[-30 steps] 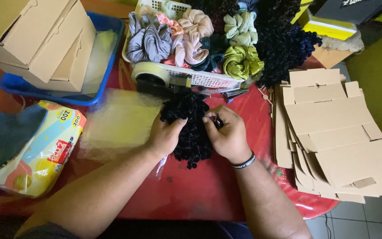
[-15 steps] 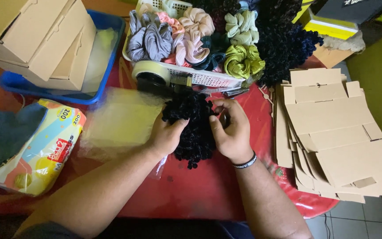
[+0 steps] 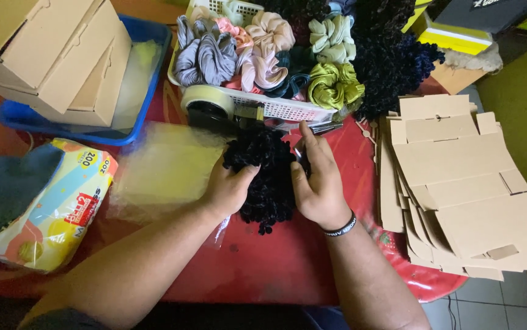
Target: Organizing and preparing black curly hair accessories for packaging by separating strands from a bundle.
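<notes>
A fluffy black scrunchie bundle lies on the red table, held between both hands. My left hand grips its left side, thumb pressed into the fabric. On its right side, my right hand, with a dark wristband, clasps it with fingers stretched upward. Part of a clear plastic bag seems to wrap the bundle and trails out below my left hand.
A white basket of several coloured scrunchies and a tape dispenser stand behind. Flat cardboard box blanks are stacked at right. Folded boxes sit in a blue tray; clear bags and a colourful packet lie at left.
My right hand shifted from pinching the bundle's top to clasping its right side with fingers extended upward. The left hand stays on the left side.
</notes>
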